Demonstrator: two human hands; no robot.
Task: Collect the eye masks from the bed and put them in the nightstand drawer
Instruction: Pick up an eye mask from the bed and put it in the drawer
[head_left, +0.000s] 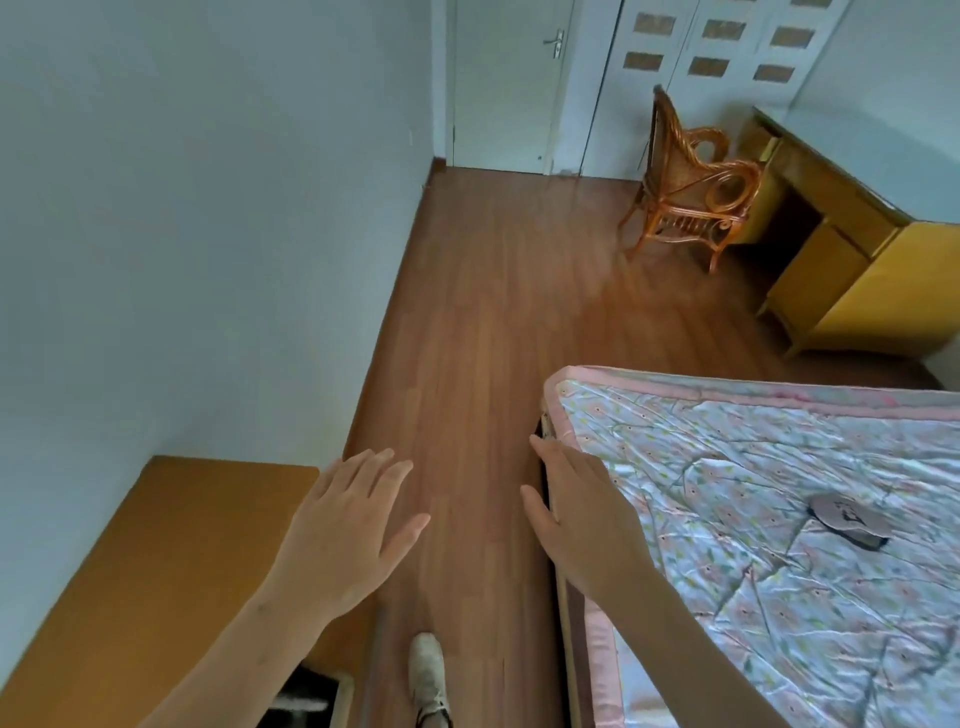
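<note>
A pinkish-grey eye mask with a dark edge lies flat on the bed, which has a pale floral quilt with a pink border. My right hand hovers open over the bed's left edge, well left of the mask, holding nothing. My left hand is spread open above the floor, just right of the brown nightstand top. At the bottom, under my left forearm, the nightstand drawer looks pulled open, with dark and white contents that I cannot make out.
A strip of wooden floor runs between the nightstand and the bed. A rattan chair and a yellow desk stand at the far right. A white door is at the back. My shoe shows at the bottom.
</note>
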